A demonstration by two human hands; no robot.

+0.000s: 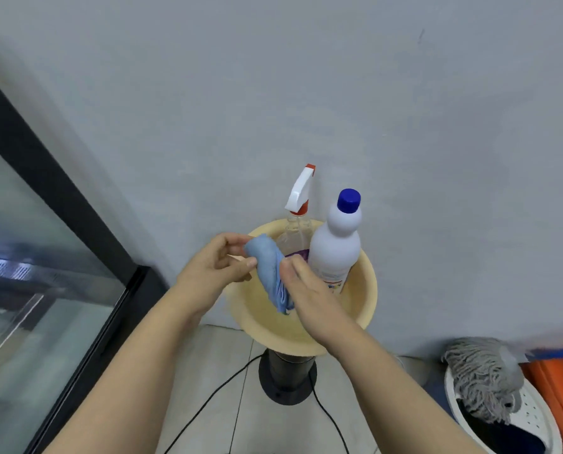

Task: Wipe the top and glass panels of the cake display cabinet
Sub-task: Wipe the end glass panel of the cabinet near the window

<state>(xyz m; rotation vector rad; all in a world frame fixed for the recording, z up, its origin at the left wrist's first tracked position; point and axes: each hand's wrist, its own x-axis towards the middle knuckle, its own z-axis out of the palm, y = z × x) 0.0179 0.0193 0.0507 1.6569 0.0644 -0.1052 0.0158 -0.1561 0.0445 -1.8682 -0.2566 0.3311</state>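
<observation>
Both hands (214,267) (306,290) hold blue cloth (270,270) over basin (365,290) containing 2 bottles (335,250).

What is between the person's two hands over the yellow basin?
A crumpled blue cloth, in the head view: the left hand pinches its upper end, the right hand touches its side, above the yellow basin.
</observation>
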